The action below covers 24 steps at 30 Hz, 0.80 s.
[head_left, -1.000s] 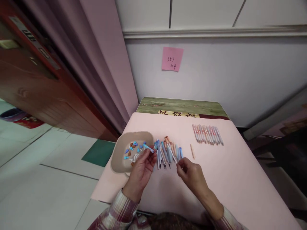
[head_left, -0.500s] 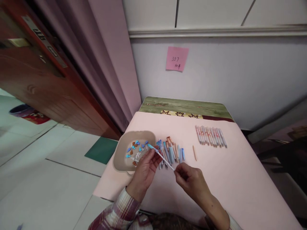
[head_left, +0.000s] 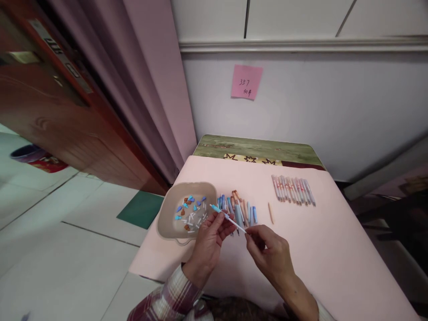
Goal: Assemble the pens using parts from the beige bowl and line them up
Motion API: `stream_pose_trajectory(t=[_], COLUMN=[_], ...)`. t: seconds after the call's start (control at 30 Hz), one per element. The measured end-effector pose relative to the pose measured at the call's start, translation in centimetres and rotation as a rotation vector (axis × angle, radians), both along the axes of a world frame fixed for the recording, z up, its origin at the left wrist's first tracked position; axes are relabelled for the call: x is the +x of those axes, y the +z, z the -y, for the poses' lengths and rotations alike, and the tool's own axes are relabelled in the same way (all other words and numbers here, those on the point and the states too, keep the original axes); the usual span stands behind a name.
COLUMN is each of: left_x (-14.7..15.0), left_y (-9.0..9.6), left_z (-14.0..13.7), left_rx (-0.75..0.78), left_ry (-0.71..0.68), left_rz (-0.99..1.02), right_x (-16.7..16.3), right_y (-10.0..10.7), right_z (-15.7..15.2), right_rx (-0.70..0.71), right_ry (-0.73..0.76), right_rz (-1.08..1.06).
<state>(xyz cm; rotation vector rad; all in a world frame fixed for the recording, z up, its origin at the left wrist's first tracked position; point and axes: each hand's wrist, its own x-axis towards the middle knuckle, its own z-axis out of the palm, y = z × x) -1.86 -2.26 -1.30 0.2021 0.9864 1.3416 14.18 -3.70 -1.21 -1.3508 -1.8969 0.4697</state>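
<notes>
Between my hands is a thin white pen refill point(head_left: 237, 224) with a light-blue piece point(head_left: 215, 208) at its upper left end. My left hand point(head_left: 210, 240) is closed round it just below the blue piece. The fingertips of my right hand point(head_left: 269, 249) pinch its lower right end. Just beyond my fingers lies a loose group of blue, brown and grey pen parts point(head_left: 238, 214), partly covered by my left hand. To the left, a beige basin point(head_left: 163, 223) holds small blue and brown pieces point(head_left: 179, 217) and short white bits point(head_left: 191, 217).
A row of clear pens point(head_left: 292, 191) lies at the back right, and a single tan pen barrel point(head_left: 271, 213) lies left of it. All rest on a pink table cover point(head_left: 321, 249). A wall with a pink note point(head_left: 246, 82) stands behind; a door point(head_left: 76, 133) is at left.
Both hands have shifted slightly right with the refill, so the blue piece is now clear of the basin's edge. More white bits in the basin are visible.
</notes>
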Motion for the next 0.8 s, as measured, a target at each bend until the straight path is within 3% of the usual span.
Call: stream_pose_trajectory(t=[0.23, 0.37, 0.47, 0.57, 0.7, 0.8], left_x=[0.0, -0.8, -2.2, -3.6, -4.8, -4.9], left_y=[0.0, 0.3, 0.8, 1.2, 0.9, 0.5], left_z=[0.3, -0.4, -1.2, -1.9, -2.5, -2.5], left_rx=[-0.009, -0.009, -0.029, -0.064, -0.072, -0.076], left_ry=[0.025, 0.108, 0.191, 0.272, 0.325, 0.318], left_rz=[0.076, 0.085, 0.077, 0.07, 0.061, 0.054], right_x=[-0.7, 0.4, 2.3, 3.9, 4.7, 4.2], right_y=[-0.1, 0.4, 0.0, -1.8, -4.7, -5.7], right_z=[0.5, 0.1, -1.2, -2.8, -3.6, -3.4], right_rx=[0.133, 0.111, 0.037, -0.09, -0.273, -0.356], right_ry=[0.005, -0.01, -0.176, -0.288, -0.312, -0.301], right_rz=[0.055, -0.106, -0.184, -0.099, 0.099, 0.212])
